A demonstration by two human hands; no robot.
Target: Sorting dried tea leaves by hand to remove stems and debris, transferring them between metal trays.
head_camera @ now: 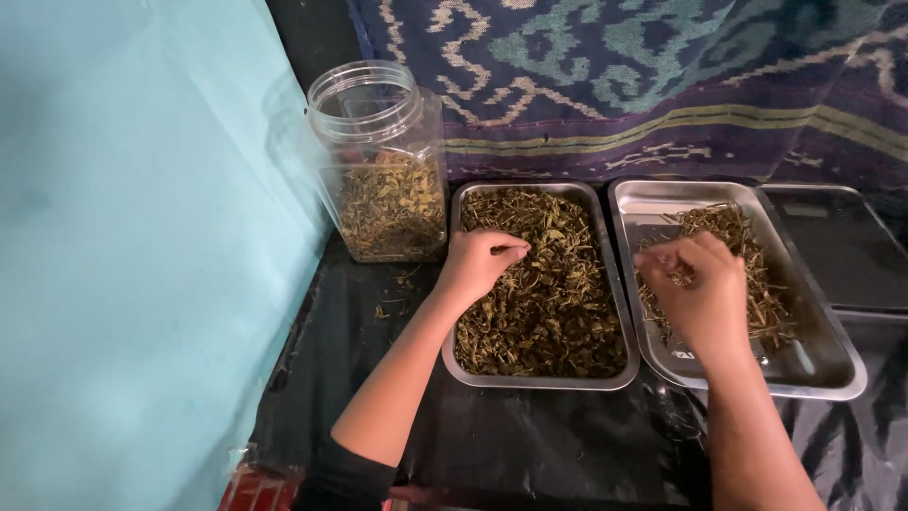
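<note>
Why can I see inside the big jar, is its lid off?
Yes, open. The clear jar shows a bare round mouth with no lid, and dried leaves fill its lower half.

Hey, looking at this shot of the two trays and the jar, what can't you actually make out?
Head view only:
- Whether the left hand pinches any herbs: its curled fingers hide the tips.
- What the right hand holds over the right tray: the back of the hand covers it.
- The dark flat object at far right: too dim to identify.
- The red item at the bottom: cut by the edge.

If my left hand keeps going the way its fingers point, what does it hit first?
Probably the dried leaves in the left metal tray: the left hand hovers over them, fingers curled rightward and down. Depth is hard to judge.
</note>
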